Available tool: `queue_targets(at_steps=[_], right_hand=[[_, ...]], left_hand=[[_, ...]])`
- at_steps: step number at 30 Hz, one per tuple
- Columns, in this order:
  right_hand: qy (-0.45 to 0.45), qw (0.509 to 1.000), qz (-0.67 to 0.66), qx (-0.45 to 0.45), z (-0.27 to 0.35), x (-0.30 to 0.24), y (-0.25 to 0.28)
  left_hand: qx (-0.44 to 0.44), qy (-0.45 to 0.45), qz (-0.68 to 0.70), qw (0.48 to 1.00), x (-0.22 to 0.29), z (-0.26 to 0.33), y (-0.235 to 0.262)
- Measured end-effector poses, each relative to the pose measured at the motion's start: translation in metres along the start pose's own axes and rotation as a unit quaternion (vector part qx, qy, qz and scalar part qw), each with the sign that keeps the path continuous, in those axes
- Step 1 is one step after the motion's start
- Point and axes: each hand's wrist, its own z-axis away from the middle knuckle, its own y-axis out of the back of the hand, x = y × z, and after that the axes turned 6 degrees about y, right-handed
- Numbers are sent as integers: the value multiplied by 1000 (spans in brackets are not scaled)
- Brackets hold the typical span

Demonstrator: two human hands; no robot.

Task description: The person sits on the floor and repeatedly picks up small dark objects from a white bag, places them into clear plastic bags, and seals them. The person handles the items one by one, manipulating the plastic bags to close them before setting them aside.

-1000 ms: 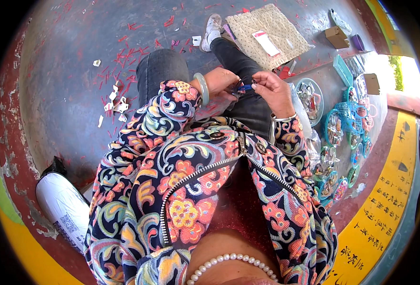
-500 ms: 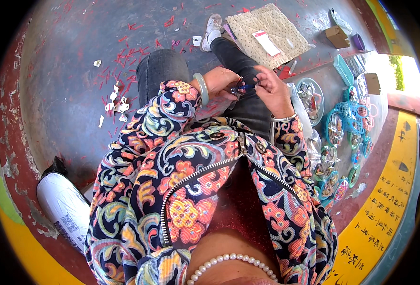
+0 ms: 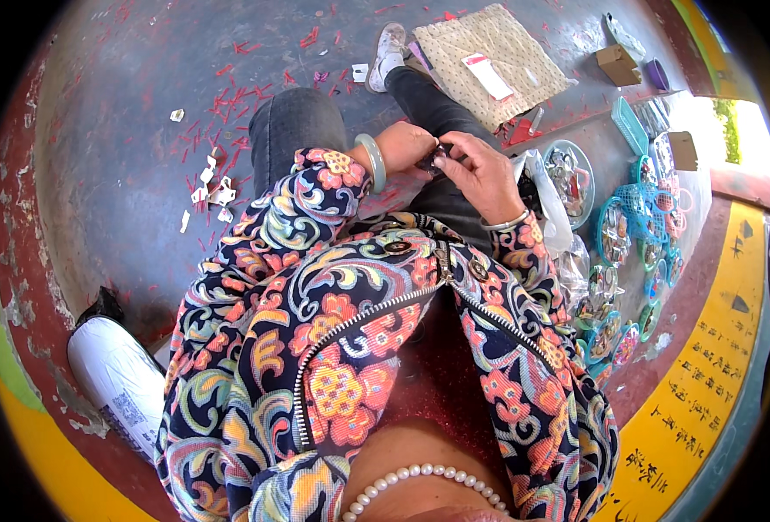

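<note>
Over my lap, my left hand [image 3: 402, 148], below a pale bangle [image 3: 372, 162], has its fingers closed around a small dark object [image 3: 435, 160]. What kind of thing it is I cannot make out, since the fingers cover most of it. My right hand [image 3: 482, 174] meets it from the right, thumb and forefinger pinched at the same dark object. Beneath both hands are my dark grey trouser legs [image 3: 296, 130]. Right beside my right wrist, a white plastic bag [image 3: 556, 228] stands with something dark at its opening.
To the right are a round basin [image 3: 587, 187] of small packets and several coloured baskets [image 3: 646, 213]. A quilted mat [image 3: 455, 48] lies ahead with a white and red card [image 3: 488, 76]. Red scraps [image 3: 228, 104] and white pieces [image 3: 222, 193] litter the floor; a white sack [image 3: 115, 374] is at left.
My right hand has moved left and closed in against my left hand. The blue part seen between the hands before is now hidden. More of the white bag shows.
</note>
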Motion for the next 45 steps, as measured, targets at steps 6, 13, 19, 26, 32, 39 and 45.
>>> queue_targets(at_steps=[6, 13, 19, 26, 32, 39, 45], right_hand=[[-54, 984, -120, 123, -3, 12, -16], [-36, 997, -21, 58, -5, 7, -13], [-61, 985, -79, 139, -1, 33, -24], [-44, 986, -92, 132, -6, 18, -25], [-73, 981, -70, 167, -5, 34, -27], [-96, 966, -206, 120, -3, 26, -10], [-67, 984, -149, 78, -1, 36, -15]], left_hand=[[34, 196, 159, 967, 37, 6, -4], [51, 203, 138, 968, 49, 9, -7], [56, 189, 138, 971, 46, 8, -7], [83, 169, 82, 979, 42, 8, -8], [85, 166, 40, 982, 44, 6, -7], [87, 176, 204, 959, 42, 6, -7], [45, 190, 231, 953, 43, 8, -7]])
